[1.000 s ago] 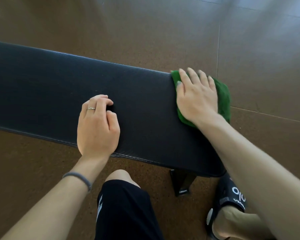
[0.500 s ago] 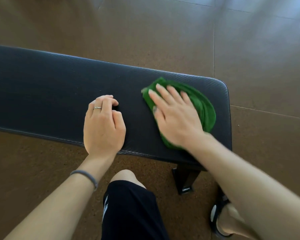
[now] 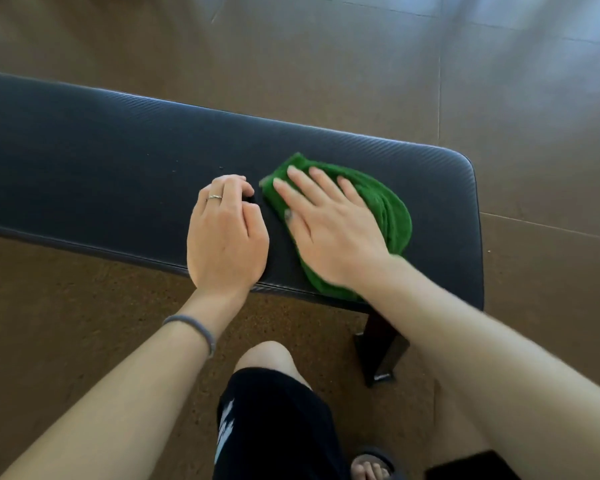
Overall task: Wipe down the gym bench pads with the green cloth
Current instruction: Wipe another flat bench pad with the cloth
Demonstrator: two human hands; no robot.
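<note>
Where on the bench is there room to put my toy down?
The biggest bare patch is the long stretch of bench pad left of the left hand, running to the picture's edge. A smaller one lies between the green cloth and the pad's rounded right end. The middle is crowded, where the right hand presses the cloth close beside the left hand.

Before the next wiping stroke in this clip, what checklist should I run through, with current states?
1. Right hand flat on the green cloth: ok.
2. Cloth wholly on the bench pad: cannot tell; its near end meets the pad's edge.
3. Path leftward free: not ok; the left hand rests on the pad, fingers curled, right beside the cloth.
4. Pad beyond the left hand clean: not ok; small specks show.
5. Cloth damp: cannot tell.
</note>
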